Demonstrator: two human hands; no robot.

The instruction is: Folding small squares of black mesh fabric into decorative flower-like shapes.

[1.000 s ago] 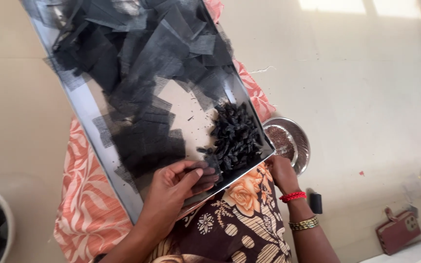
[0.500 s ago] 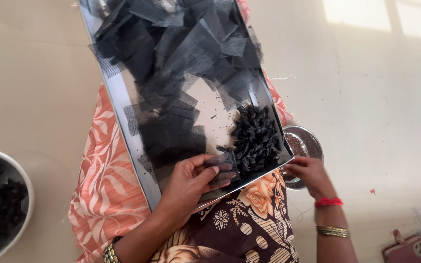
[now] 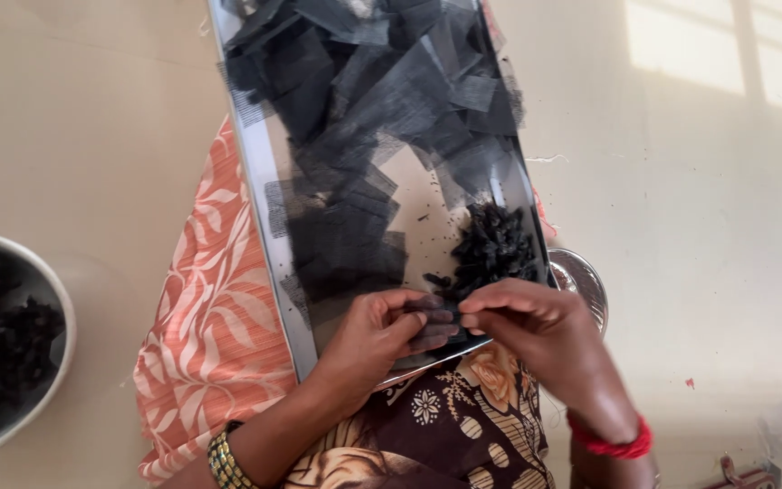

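- My right hand (image 3: 536, 326) has come in from the small steel bowl (image 3: 586, 282) to meet my left hand (image 3: 382, 335) at the near edge of the steel tray (image 3: 264, 226) on my lap.
- Both hands pinch shut on one black mesh square (image 3: 432, 312), just beside the heap of dark dried bits (image 3: 495, 244).
- I judge it best to keep the square flat on my left fingertips and work low over the tray, so spills land there.
- Loose mesh squares (image 3: 373, 118) cover the far half.

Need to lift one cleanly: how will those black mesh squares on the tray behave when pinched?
The mesh squares look sheer and see-through, so probably very light and floppy. They overlap loosely on the tray, so one may drag neighbours along.
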